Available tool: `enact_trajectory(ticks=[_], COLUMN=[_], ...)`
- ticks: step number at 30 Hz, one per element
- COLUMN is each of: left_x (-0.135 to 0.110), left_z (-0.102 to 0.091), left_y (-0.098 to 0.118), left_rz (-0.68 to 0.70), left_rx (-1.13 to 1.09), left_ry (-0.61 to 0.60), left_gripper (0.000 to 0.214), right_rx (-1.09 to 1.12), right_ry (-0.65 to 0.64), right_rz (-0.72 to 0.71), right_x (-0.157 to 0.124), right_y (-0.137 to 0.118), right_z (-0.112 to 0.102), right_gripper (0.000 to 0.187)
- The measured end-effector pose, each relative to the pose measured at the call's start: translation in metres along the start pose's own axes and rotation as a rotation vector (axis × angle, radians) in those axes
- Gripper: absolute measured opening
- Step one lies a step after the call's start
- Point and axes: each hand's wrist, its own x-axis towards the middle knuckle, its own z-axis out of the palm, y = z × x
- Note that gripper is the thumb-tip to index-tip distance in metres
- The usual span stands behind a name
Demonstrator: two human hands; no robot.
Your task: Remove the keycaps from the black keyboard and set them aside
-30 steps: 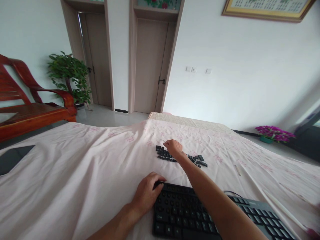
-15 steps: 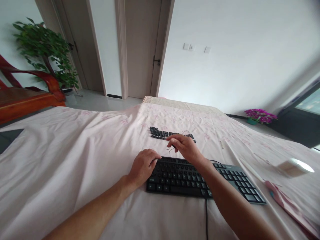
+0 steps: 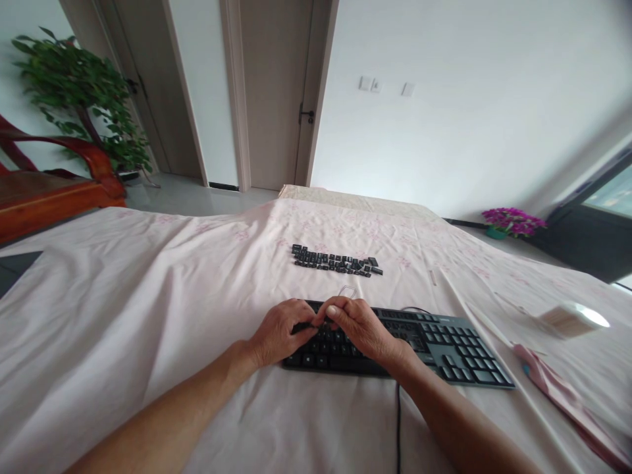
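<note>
A black keyboard (image 3: 444, 339) lies on a pale pink flowered cloth (image 3: 148, 309) in front of me. My left hand (image 3: 279, 332) is curled over the keyboard's left end and presses on it. My right hand (image 3: 363, 326) is just beside it, fingertips meeting the left hand's, and is pinched on a thin wire loop tool (image 3: 347, 291) that sticks up behind the fingers. Several loose black keycaps (image 3: 336, 261) lie in rows on the cloth beyond the keyboard. The keys under both hands are hidden.
The keyboard's cable (image 3: 397, 421) runs toward me. A white object (image 3: 567, 319) and a pink item (image 3: 557, 395) lie at the right. A dark flat thing (image 3: 12, 270) is at the left edge. Behind stand a wooden bench (image 3: 49, 191), a plant (image 3: 79, 92) and doors.
My right hand came back from the keycap rows with the wire tool and now sits over the keyboard's left part against my left hand. The view tilted down and closer.
</note>
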Motion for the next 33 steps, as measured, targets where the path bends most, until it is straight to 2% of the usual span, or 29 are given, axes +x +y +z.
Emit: enact_trajectory(ticks=[5,12,21,26,31,33], left_x=[0.002,0.002,0.005,0.004,0.004,0.004], left_z=[-0.002,0.002,0.009,0.007,0.005,0.006], left_y=[-0.002,-0.005,0.001,0.01,0.01,0.008], left_rz=[0.027,0.011,-0.002,-0.015,-0.061,-0.105], left_rx=[0.005,0.026,-0.019,-0.131,-0.184,-0.224], left_ry=[-0.061,-0.072,-0.073,-0.074,-0.064,-0.072], left_gripper=[0.009,0.018,0.02,0.016,0.013,0.02], right_rx=[-0.089,-0.179,-0.101,-0.072,-0.057,-0.105], right_ry=[-0.007,-0.009,0.207,0.281,0.34,0.402], right_rz=[-0.012,-0.175,-0.389,-0.412,-0.407,-0.415], right_x=[0.0,-0.003,-0.014,-0.02,-0.018,-0.019], right_y=[-0.005,0.006,0.021,0.021,0.019,0.017], right_z=[0.005,0.019,0.029,0.029,0.028,0.024], right_gripper=[0.041,0.038,0.037,0.034,0.033,0.033])
